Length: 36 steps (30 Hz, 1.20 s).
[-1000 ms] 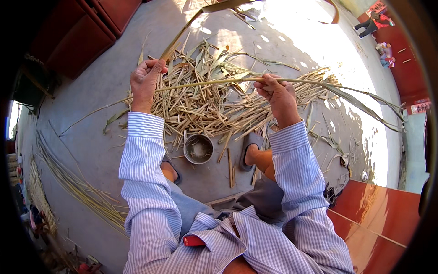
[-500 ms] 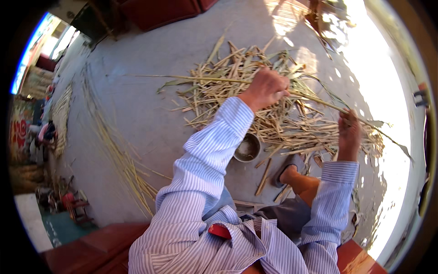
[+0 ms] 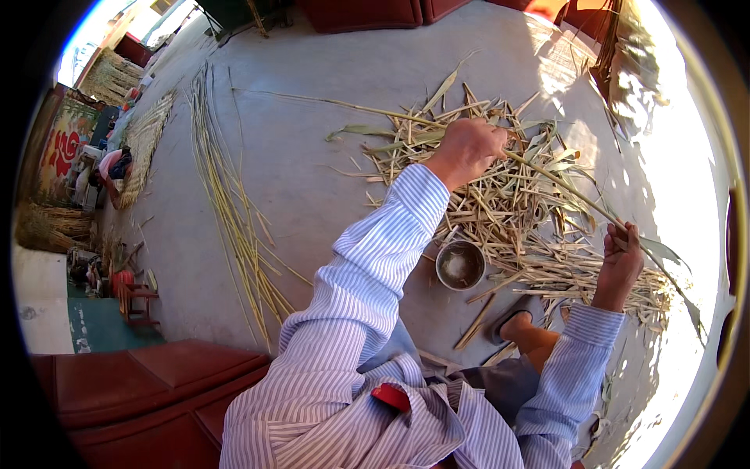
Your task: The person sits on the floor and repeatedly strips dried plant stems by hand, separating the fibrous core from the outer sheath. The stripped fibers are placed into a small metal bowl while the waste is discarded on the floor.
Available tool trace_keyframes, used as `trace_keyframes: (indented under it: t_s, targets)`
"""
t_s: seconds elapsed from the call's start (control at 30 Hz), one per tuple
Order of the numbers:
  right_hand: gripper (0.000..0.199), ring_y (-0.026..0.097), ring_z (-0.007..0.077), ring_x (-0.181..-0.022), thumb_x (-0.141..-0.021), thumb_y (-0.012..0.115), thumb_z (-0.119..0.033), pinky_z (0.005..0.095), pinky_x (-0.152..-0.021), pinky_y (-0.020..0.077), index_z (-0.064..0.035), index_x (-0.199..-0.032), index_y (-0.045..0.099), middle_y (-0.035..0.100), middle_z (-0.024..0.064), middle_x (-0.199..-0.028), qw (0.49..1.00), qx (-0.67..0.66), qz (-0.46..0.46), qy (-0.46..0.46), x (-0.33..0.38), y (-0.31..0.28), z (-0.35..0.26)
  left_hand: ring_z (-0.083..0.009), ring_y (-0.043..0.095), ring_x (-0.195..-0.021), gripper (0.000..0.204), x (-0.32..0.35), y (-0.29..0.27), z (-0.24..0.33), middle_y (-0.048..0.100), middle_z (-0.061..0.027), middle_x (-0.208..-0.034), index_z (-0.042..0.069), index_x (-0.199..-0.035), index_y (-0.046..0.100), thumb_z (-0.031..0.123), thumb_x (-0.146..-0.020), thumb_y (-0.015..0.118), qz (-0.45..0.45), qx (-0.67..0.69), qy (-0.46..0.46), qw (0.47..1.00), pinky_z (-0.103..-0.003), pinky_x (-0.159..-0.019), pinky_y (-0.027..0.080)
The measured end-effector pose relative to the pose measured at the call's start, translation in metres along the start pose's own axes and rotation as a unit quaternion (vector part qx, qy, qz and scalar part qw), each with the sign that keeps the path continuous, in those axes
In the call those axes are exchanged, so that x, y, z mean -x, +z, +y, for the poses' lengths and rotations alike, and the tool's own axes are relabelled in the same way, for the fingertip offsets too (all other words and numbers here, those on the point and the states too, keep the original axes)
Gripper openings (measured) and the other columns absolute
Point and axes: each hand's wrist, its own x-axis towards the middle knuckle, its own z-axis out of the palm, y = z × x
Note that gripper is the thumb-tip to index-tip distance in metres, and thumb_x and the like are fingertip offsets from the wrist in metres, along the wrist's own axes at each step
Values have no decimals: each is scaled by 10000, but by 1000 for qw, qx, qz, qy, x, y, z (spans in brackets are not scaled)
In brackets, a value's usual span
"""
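Note:
A long, thin reed stalk (image 3: 566, 186) with some leaf on it stretches slantwise between my hands. My left hand (image 3: 471, 148) is closed round it above the pile, and the stalk's thin tail reaches far out to the left. Lower on the right, my right hand (image 3: 619, 264) pinches the same stalk close to its leafy end, where a green leaf hangs beyond the fingers. Under both hands lies a heap of dry, broken stalk pieces and leaf husks (image 3: 519, 205). A small round metal bowl (image 3: 451, 264) stands at the heap's near edge, below my left hand.
More long stalks (image 3: 223, 187) lie loosely on the concrete floor to the left. A slippered foot (image 3: 516, 326) is beside the heap. Red padded seats (image 3: 156, 383) stand near left, others (image 3: 359, 16) at the back. Far left, a person (image 3: 117, 166) bends by a woven mat (image 3: 148, 144).
The view has swung, so the whole scene sits further right and lower left shows more red seat. Both hands keep their hold on the stalk, with little change between them.

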Motion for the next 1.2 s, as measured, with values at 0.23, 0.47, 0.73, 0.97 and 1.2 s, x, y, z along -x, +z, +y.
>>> trace_keyframes:
  t_s: [0.23, 0.47, 0.73, 0.97, 1.2]
  targets:
    - [310, 666, 161, -847, -995, 521, -277, 231, -701, 540, 15, -1070, 595, 686, 140, -988, 1000, 16, -13, -8, 23, 31, 9, -288, 621, -752, 239, 23, -29, -29, 628, -77, -719, 101, -801, 627, 305, -753, 742, -47, -33, -57, 997, -433, -626, 461]
    - [342, 651, 164, -841, -1006, 477, -301, 250, -706, 528, 3, -1125, 581, 678, 135, -996, 998, 3, 49, -48, 26, 11, 4, -282, 609, -746, 177, 9, -27, -21, 613, -72, -712, 102, -799, 623, 230, -763, 740, 25, -23, -6, 999, -421, -646, 479]
    - [349, 649, 146, -827, -1014, 468, -299, 228, -695, 525, 6, -1129, 592, 680, 114, -977, 996, 45, 30, -74, 18, 4, -8, -299, 625, -673, 234, 31, -19, -4, 621, -101, -651, 83, -743, 617, 272, -721, 754, -42, 22, -48, 998, -429, -590, 458]
    - [372, 655, 155, -803, -1003, 486, -324, 221, -664, 519, 18, -1105, 591, 670, 120, -949, 998, 38, -8, -42, 11, 33, 5, -295, 617, -651, 228, 67, -54, -5, 616, -89, -644, 75, -734, 610, 253, -720, 753, -48, 32, -115, 992, -420, -578, 456]
    - [339, 647, 162, -777, -991, 503, -309, 246, -672, 506, -3, -1058, 633, 680, 95, -865, 996, 86, 12, -27, 24, 34, 4, -267, 599, -683, 222, 46, -45, -29, 603, -60, -656, 91, -750, 601, 260, -758, 745, 25, -109, -40, 993, -405, -627, 430]
